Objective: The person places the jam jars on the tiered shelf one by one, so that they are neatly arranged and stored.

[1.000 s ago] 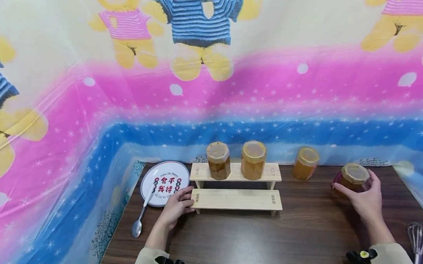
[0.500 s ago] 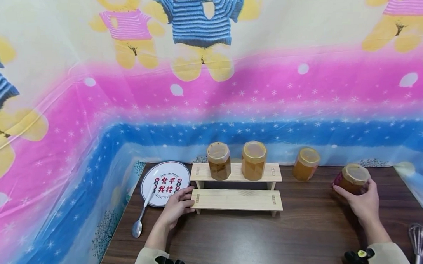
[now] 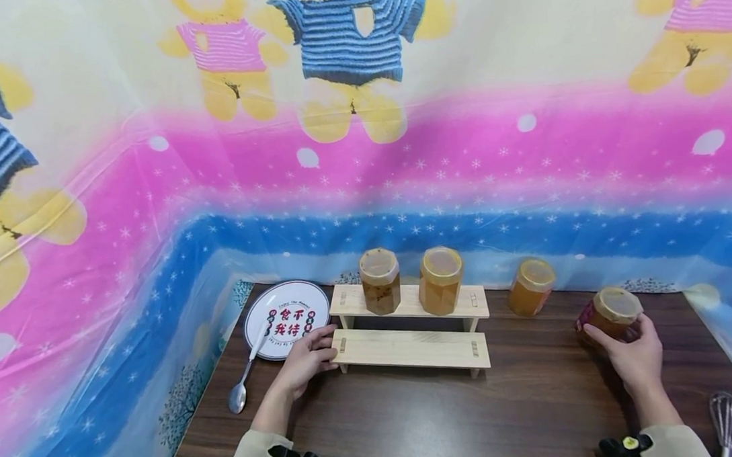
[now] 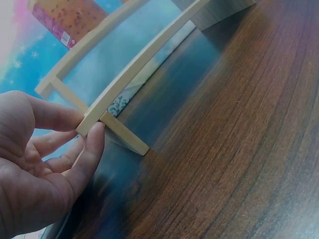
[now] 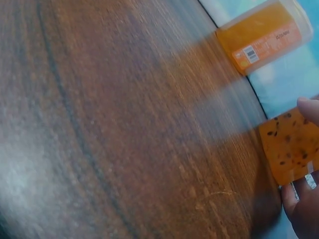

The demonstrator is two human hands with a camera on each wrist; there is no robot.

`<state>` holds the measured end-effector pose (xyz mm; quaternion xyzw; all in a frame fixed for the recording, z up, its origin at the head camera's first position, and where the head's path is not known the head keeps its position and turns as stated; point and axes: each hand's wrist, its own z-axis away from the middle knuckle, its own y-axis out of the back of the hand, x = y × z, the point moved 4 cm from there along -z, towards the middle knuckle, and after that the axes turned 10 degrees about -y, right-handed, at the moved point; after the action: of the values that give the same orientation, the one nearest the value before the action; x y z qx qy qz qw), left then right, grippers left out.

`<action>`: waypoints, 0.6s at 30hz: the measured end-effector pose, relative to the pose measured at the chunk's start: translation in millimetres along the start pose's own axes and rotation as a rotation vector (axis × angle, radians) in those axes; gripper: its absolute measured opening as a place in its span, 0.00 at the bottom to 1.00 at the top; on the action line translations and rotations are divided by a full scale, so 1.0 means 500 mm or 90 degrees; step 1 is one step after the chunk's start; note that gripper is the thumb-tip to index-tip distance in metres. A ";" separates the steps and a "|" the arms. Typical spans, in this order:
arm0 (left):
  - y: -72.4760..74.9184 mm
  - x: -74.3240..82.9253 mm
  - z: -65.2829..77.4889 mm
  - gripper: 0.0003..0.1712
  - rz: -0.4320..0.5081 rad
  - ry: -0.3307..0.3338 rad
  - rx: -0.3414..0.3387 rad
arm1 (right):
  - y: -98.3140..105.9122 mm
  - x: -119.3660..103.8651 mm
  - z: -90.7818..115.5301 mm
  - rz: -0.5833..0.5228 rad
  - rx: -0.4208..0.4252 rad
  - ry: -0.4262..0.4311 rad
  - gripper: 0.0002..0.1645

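My left hand [image 3: 306, 358] pinches the left end of the lower board of a two-tier wooden display stand [image 3: 409, 348]. The left wrist view shows thumb and fingertips on that board end [image 4: 89, 122]. At the right, my right hand [image 3: 639, 357] holds a jar [image 3: 614, 314] of amber contents with a yellowish lid. Dark seeds show through this jar [image 5: 289, 144] in the right wrist view; its base appears on the table. On the stand's upper tier are a brownish seeded jar [image 3: 380, 282] and a golden jar [image 3: 440, 281].
Another golden jar [image 3: 531, 288] stands on the wooden table [image 3: 403, 415] between the stand and my right hand. A printed plate [image 3: 287, 308] lies at left, with a spoon [image 3: 244, 381] leaning on its rim. A whisk [image 3: 728, 421] lies at the right edge. A patterned cloth [image 3: 364, 175] hangs behind.
My right hand's fingers sit slightly lower round the jar than a second ago. The jar, the stand and my left hand have stayed in place.
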<state>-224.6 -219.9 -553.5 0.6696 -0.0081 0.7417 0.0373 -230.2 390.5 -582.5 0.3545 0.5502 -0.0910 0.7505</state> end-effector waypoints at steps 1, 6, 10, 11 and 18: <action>0.000 0.000 0.000 0.34 0.001 0.002 0.000 | 0.000 0.001 0.000 0.002 0.002 0.002 0.57; -0.001 0.001 -0.001 0.35 0.005 -0.002 0.000 | 0.004 0.004 -0.003 0.022 0.013 0.009 0.56; -0.001 0.003 0.001 0.35 0.006 -0.004 -0.003 | 0.006 0.005 -0.003 0.036 0.023 0.018 0.55; -0.001 0.003 0.001 0.35 0.005 -0.005 -0.003 | 0.006 0.005 -0.002 0.038 0.024 0.020 0.54; -0.001 0.002 0.002 0.34 -0.003 -0.009 -0.007 | 0.014 0.005 -0.001 0.048 0.036 0.018 0.54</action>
<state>-223.7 -219.2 -552.7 0.6747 -0.0109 0.7367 0.0430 -225.8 396.6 -581.8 0.3973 0.5443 -0.0736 0.7352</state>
